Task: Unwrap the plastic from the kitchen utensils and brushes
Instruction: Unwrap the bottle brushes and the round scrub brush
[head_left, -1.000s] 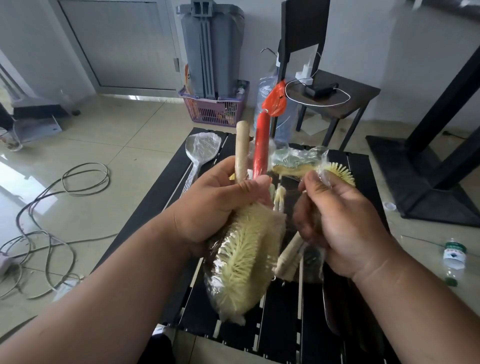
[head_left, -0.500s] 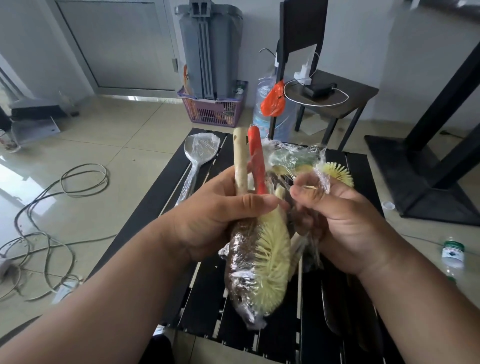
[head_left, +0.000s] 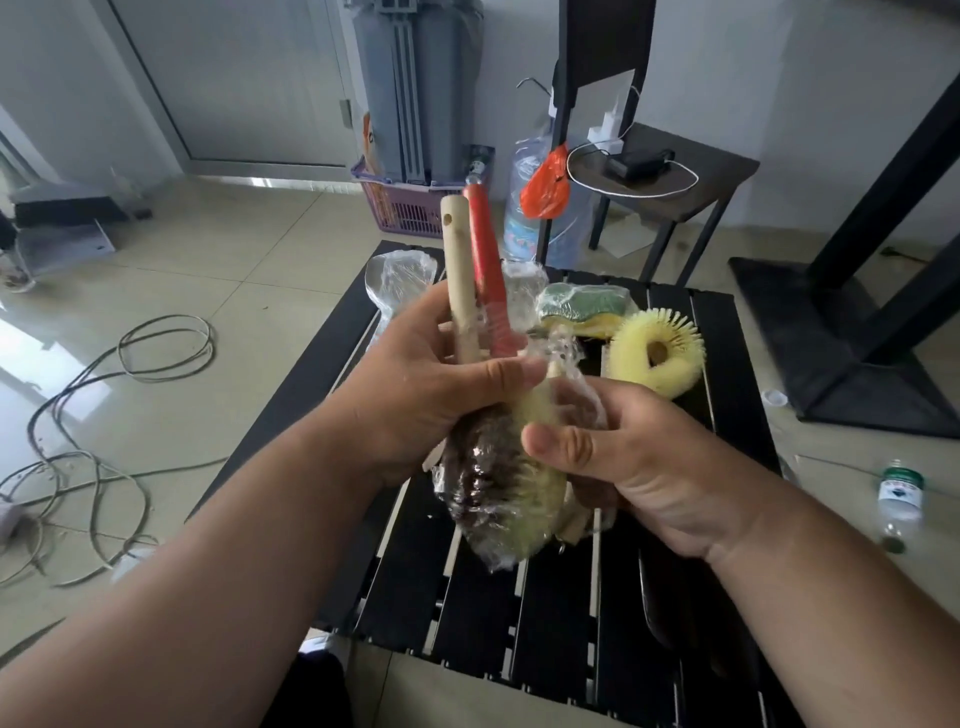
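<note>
Yellow ring brush (head_left: 655, 351), sponge (head_left: 583, 304) behind hands; wrapped spoon (head_left: 399, 275) L.

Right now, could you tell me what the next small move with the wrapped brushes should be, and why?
Probably peel the plastic wrap down off the bristle end with the right hand. The left hand already grips the wooden handle and red handle together, the film looks loosened near the right fingers, and the bristles are still covered.
</note>
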